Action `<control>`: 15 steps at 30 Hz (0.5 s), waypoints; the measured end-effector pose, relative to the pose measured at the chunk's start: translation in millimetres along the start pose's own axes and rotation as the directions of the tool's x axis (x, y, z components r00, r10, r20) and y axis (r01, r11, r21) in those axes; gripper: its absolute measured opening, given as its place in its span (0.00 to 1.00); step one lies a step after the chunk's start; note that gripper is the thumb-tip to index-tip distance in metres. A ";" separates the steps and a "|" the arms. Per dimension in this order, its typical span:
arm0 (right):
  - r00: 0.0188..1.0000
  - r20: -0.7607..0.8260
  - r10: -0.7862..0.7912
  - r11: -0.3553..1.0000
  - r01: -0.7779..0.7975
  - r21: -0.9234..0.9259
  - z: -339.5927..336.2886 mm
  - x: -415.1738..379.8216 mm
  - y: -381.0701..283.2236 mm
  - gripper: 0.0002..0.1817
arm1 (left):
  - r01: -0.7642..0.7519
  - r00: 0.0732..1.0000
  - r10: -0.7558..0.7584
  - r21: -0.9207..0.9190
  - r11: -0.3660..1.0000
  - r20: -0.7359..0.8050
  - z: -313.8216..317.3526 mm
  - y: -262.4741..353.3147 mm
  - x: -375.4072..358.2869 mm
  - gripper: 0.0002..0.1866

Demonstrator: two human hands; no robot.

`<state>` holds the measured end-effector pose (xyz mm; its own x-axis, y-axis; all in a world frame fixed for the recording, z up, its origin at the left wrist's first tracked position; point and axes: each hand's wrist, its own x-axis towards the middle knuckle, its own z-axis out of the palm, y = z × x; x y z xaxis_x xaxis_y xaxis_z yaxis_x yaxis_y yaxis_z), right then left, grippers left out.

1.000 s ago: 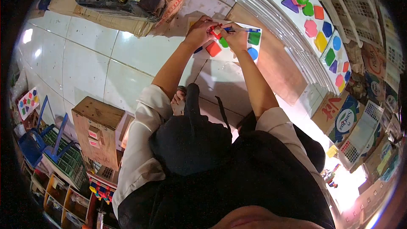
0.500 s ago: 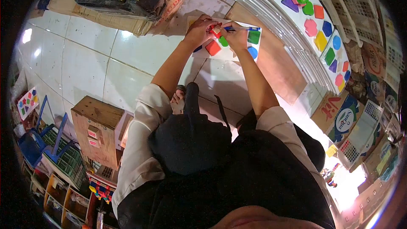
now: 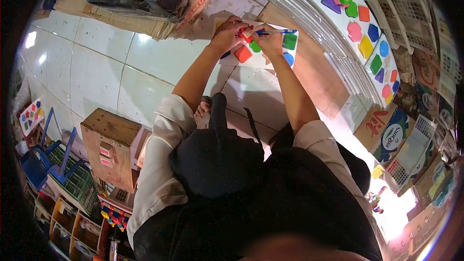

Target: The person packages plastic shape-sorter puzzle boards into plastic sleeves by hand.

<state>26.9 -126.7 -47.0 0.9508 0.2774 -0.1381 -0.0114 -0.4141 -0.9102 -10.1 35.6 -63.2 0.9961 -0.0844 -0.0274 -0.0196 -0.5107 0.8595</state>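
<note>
Over a white board [image 3: 256, 62] with coloured shapes, my left hand [image 3: 228, 35] pinches a small red piece [image 3: 245, 35] with a pale patch on it. My right hand [image 3: 269, 43], closed around a blue pen [image 3: 278, 32], is right beside that piece. The pen points to the right; its other end is hidden at my fingers. Around my hands on the board show a red square [image 3: 242, 54], a green flower-like shape [image 3: 254, 46], a green square [image 3: 289, 41] and a blue circle [image 3: 288, 58].
Brown cardboard [image 3: 314, 77] lies right of the board, beside a stack of plastic-wrapped shape boards [image 3: 360, 48]. A tape dispenser [image 3: 164, 7] rests on a cardboard box at upper left. A wooden box [image 3: 108, 150] stands on the tiled floor [image 3: 96, 75].
Both hands stay almost in place, with the red piece and pen still held. Only slight finger and right forearm shifts show.
</note>
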 end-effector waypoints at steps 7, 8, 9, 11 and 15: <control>0.995 0.094 0.035 0.999 -0.033 -0.019 -51.6 -2.4 -40.2 0.07 | -0.014 1.000 0.014 0.020 1.000 0.022 -0.4 -1.5 1.1 0.27; 0.979 0.195 0.063 0.998 -0.056 -0.041 -69.1 -3.2 -53.3 0.08 | -0.032 0.999 0.032 -0.014 0.999 0.020 0.3 -2.7 0.0 0.26; 0.965 0.263 -0.006 0.997 0.025 -0.068 -87.7 -8.7 -67.0 0.07 | -0.050 0.999 0.051 -0.048 0.998 0.018 -0.9 -2.2 -0.6 0.25; 0.899 0.437 -0.014 0.974 0.111 -0.197 -132.4 -27.8 -117.1 0.05 | -0.090 0.995 0.092 -0.065 0.994 0.031 -13.2 13.0 -6.3 0.24; 0.807 0.591 -0.015 0.931 0.226 -0.285 -220.3 -88.5 -199.0 0.05 | -0.099 0.988 0.114 -0.138 0.986 0.103 -47.7 77.8 -17.3 0.20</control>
<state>13.2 -259.9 232.3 0.5841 0.7421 -0.3289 0.2925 -0.5704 -0.7675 -24.7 38.1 28.4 0.9732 -0.2293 0.0182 -0.1061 -0.3771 0.9201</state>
